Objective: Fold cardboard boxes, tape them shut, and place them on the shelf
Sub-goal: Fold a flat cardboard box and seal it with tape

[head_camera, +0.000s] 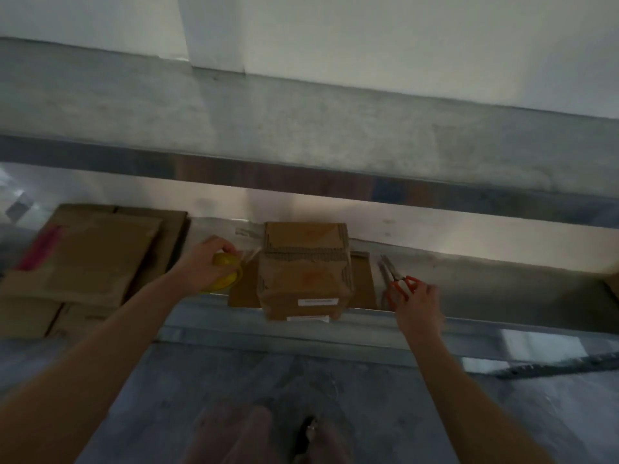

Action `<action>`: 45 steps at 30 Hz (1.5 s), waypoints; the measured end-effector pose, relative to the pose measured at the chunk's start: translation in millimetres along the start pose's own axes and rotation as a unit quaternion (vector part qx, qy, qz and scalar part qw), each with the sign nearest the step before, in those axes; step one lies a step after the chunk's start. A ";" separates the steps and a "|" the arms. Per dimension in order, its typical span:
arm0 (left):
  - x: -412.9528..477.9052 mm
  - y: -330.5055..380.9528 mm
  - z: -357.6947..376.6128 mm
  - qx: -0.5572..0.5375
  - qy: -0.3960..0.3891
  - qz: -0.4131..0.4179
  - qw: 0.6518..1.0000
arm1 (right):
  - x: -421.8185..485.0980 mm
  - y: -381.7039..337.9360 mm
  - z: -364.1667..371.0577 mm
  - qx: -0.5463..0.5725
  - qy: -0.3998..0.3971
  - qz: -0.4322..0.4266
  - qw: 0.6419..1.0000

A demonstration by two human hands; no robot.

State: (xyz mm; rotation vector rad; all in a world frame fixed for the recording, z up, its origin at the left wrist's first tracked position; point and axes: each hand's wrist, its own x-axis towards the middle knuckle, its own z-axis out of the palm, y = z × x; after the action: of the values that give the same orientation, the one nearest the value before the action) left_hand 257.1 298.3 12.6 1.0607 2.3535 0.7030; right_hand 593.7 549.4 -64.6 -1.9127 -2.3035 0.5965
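Box (pixel 303 272) sat at 12 o'clock between my hands: left hand (pixel 204 259) at 9 gripped the tape roll (pixel 224 266), right hand (pixel 422 306) at 3 reached the scissors (pixel 393 279), blades pointing 11, grip unclear through blur.

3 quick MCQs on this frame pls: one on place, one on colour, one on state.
1. Where does the flat cardboard lie relative to the folded box?
A) to its left
B) to its right
C) on top of it

2. What colour are the handles of the scissors?
A) blue
B) orange
C) black

3. What is the left hand doing?
A) hanging empty
B) gripping the yellow tape roll
C) pressing flat on the box top

Answers:
1 A: the flat sheets sit at the left end, and the box stands in the middle.
2 B: the handle loops are plainly orange.
3 B: the fingers curl over the yellow roll beside the box.
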 end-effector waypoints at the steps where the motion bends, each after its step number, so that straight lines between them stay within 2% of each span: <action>1: -1.1 0.6 1.8 0.010 -0.002 -0.002 1.000 | 4.4 6.4 1.8 0.001 -0.001 -0.004 1.000; 4: -3.1 4.7 4.6 0.024 0.006 -0.007 1.000 | 14.4 18.3 4.2 -0.024 -0.010 -0.030 0.999; 8: -7.4 12.4 2.2 0.014 0.015 -0.009 1.000 | 21.1 29.0 9.5 -0.110 -0.036 -0.030 0.993; 11: -11.2 14.7 -6.2 0.033 0.013 0.004 0.999 | 11.3 23.2 8.1 -0.062 0.006 -0.070 0.996; 14: -14.5 14.9 -19.6 0.055 0.002 0.019 0.998 | -23.0 -11.3 -8.9 0.061 0.067 -0.183 0.979; 17: -15.1 13.7 -33.8 0.052 -0.012 0.028 0.998 | -71.4 -54.5 -19.0 0.042 0.089 -0.292 0.951; 20: -14.0 11.7 -44.3 0.055 -0.031 0.038 0.997 | -119.1 -106.9 -21.2 0.060 0.070 -0.331 0.939; 22: -11.9 5.9 -47.2 0.059 -0.045 0.050 0.996 | -145.2 -147.9 -21.3 0.031 0.042 -0.348 0.936; 26: -9.4 -6.2 -45.4 0.033 -0.064 0.054 0.996 | -160.4 -210.0 0.9 -0.029 -0.015 -0.344 0.938; 30: -4.0 -14.3 -41.5 -0.001 -0.083 0.055 0.995 | -153.6 -238.1 24.8 -0.049 -0.037 -0.306 0.950; 34: 0.7 -23.7 -41.5 -0.023 -0.095 0.065 0.993 | -147.6 -238.1 36.6 -0.054 -0.067 -0.280 0.956; 37: 6.1 -25.3 -41.8 -0.031 -0.103 0.065 0.992 | -144.9 -236.2 42.6 -0.101 -0.070 -0.291 0.949; 45: 24.4 -43.0 -50.0 0.016 -0.107 0.059 0.992 | -135.1 -229.3 46.8 -0.148 -0.066 -0.317 0.934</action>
State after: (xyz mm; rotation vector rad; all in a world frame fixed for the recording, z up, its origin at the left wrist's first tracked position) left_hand 189.5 279.7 19.4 1.2335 2.1385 0.5642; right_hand 395.5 376.3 -3.4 -1.0947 -3.0125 0.3159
